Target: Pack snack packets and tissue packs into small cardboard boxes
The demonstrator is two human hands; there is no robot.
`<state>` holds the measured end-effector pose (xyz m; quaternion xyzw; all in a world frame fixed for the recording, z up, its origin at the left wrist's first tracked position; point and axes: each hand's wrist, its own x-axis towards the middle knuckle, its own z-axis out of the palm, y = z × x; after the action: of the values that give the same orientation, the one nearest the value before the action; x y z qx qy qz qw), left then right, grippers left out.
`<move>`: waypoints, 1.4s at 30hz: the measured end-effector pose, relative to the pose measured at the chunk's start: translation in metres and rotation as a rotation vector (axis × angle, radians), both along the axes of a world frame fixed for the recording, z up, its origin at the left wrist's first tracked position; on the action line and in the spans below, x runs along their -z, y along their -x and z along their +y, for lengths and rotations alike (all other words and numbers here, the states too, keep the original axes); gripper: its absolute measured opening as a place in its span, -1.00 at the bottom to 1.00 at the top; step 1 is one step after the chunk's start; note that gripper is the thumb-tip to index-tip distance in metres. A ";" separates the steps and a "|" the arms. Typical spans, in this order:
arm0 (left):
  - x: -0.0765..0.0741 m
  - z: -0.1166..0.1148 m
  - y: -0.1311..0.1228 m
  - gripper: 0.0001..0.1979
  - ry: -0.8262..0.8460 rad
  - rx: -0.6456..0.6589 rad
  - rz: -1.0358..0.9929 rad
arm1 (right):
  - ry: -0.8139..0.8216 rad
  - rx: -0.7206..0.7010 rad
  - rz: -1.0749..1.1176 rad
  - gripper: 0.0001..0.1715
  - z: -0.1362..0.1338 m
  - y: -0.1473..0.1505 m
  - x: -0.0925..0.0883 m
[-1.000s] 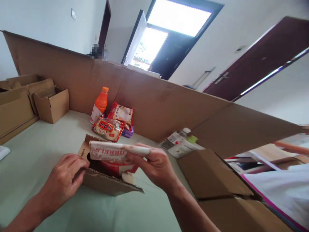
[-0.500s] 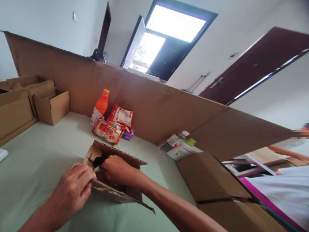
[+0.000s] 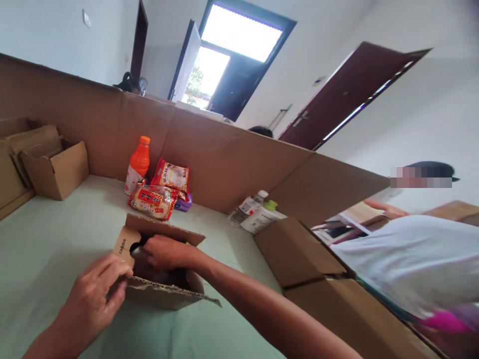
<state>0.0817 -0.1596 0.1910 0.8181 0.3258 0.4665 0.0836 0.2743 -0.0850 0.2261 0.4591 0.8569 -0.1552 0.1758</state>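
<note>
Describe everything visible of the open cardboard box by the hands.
The cardboard box is small, brown and open-topped, with ragged cut edges showing corrugation. Its paler left end panel bears dark printing beside a dark, rounded cutout. It sits at a slant on the pale green surface. The left hand holds its near left corner; the right hand reaches inside. Its shadowed contents cannot be made out.

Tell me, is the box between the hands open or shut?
The cardboard box is open: its top is uncovered and the right hand is inside.
</note>
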 end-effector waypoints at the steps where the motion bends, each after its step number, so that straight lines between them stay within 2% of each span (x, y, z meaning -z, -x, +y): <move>1: 0.000 0.000 0.000 -0.77 -0.001 0.013 -0.006 | 0.014 -0.016 0.013 -0.76 -0.001 -0.002 -0.001; 4: 0.002 0.002 0.000 -0.78 0.020 0.012 -0.007 | 0.032 -0.015 0.042 -0.78 -0.006 -0.007 -0.001; 8: 0.007 0.007 -0.002 -0.77 0.040 -0.088 0.020 | 0.076 -0.029 0.141 -0.74 -0.011 -0.007 0.002; 12: 0.009 0.011 -0.004 -0.75 0.013 -0.135 0.048 | 0.133 -0.042 0.228 -0.71 -0.004 -0.008 0.004; 16: 0.012 0.015 -0.003 -0.74 0.028 -0.166 0.063 | 0.220 -0.120 0.329 -0.71 -0.002 -0.027 -0.011; 18: 0.013 0.018 -0.001 -0.74 0.045 -0.161 0.085 | 0.153 -0.080 0.486 -0.67 -0.013 -0.046 -0.027; 21: 0.013 0.022 -0.001 -0.73 0.031 -0.148 0.120 | -0.044 0.088 0.778 -0.63 -0.039 -0.081 -0.052; 23: 0.014 0.025 -0.004 -0.71 0.026 -0.154 0.133 | -0.214 0.165 0.886 -0.64 -0.053 -0.100 -0.058; 25: 0.017 0.026 -0.008 -0.68 0.014 -0.188 0.147 | -0.406 0.225 0.880 -0.58 -0.059 -0.110 -0.051; 27: 0.021 0.027 -0.011 -0.62 -0.017 -0.256 0.167 | -0.502 0.262 0.808 -0.42 -0.061 -0.110 -0.032; 30: 0.029 0.027 -0.013 -0.52 -0.045 -0.330 0.192 | -0.399 0.194 0.656 -0.35 -0.068 -0.100 0.005; 33: 0.037 0.027 -0.011 -0.59 -0.010 -0.247 0.202 | -0.359 0.102 0.554 -0.28 -0.081 -0.095 0.028; 36: 0.041 0.030 -0.009 -0.67 0.025 -0.153 0.170 | -0.370 0.053 0.536 -0.09 -0.086 -0.101 0.032; 39: 0.043 0.034 -0.006 -0.69 0.053 -0.150 0.134 | -0.353 0.021 0.456 0.11 -0.076 -0.104 0.026; 42: 0.045 0.041 -0.002 -0.69 0.054 -0.149 0.118 | -0.320 -0.042 0.387 0.20 -0.061 -0.099 0.022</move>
<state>0.0835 -0.1190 0.1457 0.8153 0.4023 0.4134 0.0512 0.3734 -0.1460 0.2044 0.4248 0.8977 -0.0988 -0.0631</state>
